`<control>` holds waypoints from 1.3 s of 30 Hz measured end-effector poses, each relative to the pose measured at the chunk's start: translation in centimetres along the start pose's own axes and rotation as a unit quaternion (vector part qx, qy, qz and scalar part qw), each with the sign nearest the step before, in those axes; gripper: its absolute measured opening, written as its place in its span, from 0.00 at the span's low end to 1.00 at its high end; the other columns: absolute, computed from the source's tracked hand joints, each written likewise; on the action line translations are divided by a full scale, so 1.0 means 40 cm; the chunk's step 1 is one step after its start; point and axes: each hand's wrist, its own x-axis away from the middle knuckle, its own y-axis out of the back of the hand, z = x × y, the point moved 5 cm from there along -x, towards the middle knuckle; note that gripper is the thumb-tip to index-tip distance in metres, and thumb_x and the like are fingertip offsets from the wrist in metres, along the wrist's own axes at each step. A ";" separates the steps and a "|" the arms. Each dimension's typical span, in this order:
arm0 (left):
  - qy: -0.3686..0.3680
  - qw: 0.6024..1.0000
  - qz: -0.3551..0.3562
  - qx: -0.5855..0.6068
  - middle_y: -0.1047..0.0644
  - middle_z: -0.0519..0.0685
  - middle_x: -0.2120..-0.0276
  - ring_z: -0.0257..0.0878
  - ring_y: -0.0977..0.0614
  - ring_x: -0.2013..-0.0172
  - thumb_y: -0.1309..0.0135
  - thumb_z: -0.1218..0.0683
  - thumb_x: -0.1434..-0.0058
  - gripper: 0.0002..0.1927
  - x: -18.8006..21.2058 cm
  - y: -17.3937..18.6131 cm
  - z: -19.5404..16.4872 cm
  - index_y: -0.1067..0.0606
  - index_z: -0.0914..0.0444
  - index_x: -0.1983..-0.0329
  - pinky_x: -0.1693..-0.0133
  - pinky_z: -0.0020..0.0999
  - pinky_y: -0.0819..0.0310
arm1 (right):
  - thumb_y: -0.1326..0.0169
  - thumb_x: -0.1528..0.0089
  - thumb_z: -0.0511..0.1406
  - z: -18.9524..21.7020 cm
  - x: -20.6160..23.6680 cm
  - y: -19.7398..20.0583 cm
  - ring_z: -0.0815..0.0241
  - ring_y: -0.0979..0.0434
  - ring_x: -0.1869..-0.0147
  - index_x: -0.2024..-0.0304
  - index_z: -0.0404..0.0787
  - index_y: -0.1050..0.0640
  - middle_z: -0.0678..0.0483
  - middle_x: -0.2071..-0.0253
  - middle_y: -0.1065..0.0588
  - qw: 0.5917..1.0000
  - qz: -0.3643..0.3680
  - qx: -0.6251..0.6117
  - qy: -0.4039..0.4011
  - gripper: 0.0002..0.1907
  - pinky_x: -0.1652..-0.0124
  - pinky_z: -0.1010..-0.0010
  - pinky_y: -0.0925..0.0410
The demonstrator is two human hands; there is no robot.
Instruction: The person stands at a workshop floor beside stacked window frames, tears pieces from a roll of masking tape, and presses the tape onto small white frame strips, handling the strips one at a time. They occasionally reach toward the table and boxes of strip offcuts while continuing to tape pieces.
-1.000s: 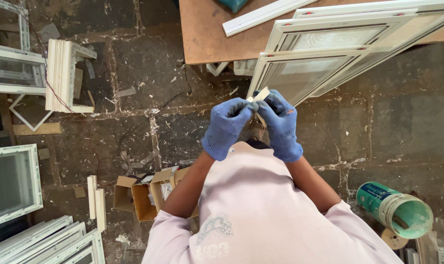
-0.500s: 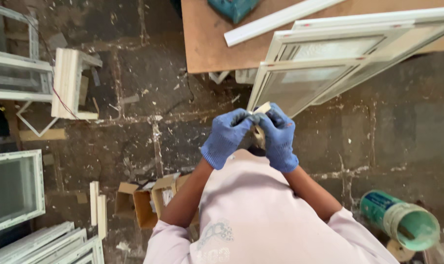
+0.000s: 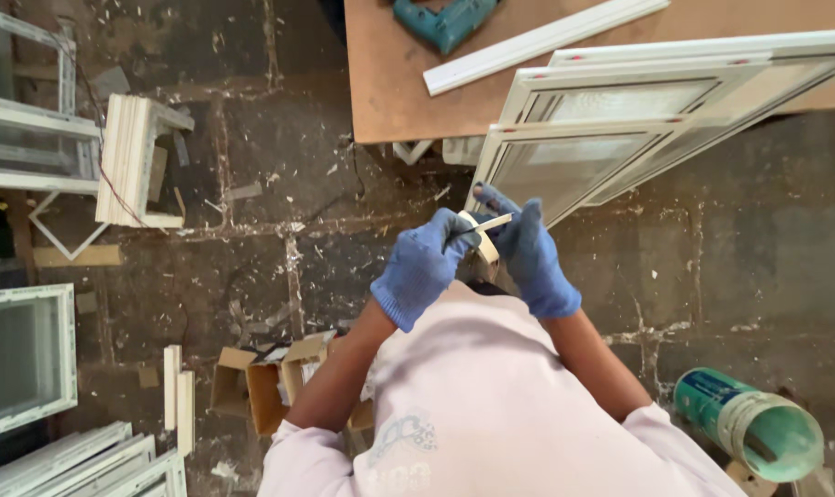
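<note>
Head view | left hand (image 3: 422,267), right hand (image 3: 532,253): each grip pinching white strip (image 3: 484,225) between them.

Both hands are in blue rubbery work gloves, left hand (image 3: 422,267) and right hand (image 3: 535,258), cuffs bunched a bit at the wrists. Forearms bare. Top is a pale pinkish-white t-shirt (image 3: 472,396) with short sleeves and a faded grey print on it.
</note>
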 end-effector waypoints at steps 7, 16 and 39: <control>0.063 0.986 0.058 0.145 0.22 0.47 0.73 0.32 0.22 0.74 0.48 0.58 0.29 0.03 0.011 -0.011 0.027 0.26 0.64 0.57 0.71 0.31 0.23 | 0.65 0.36 0.67 0.040 -0.022 -0.011 0.44 0.22 0.42 0.27 0.35 0.41 0.36 0.44 0.24 0.999 -0.017 0.012 -0.028 0.51 0.40 0.57 0.30; 0.122 0.968 0.096 0.199 0.23 0.45 0.78 0.27 0.24 0.79 0.49 0.59 0.30 0.04 0.022 -0.012 0.041 0.27 0.65 0.60 0.77 0.26 0.26 | 0.62 0.33 0.64 0.078 -0.035 -0.037 0.45 0.20 0.42 0.27 0.35 0.40 0.35 0.45 0.24 0.999 -0.004 0.041 -0.019 0.47 0.41 0.58 0.28; -0.121 0.992 0.020 0.024 0.18 0.53 0.66 0.49 0.14 0.65 0.43 0.60 0.33 0.04 0.046 -0.006 0.044 0.24 0.63 0.56 0.63 0.38 0.20 | 0.56 0.30 0.41 0.057 -0.050 -0.026 0.59 0.17 0.55 0.32 0.32 0.34 0.43 0.55 0.19 0.987 -0.052 0.127 -0.089 0.27 0.55 0.72 0.25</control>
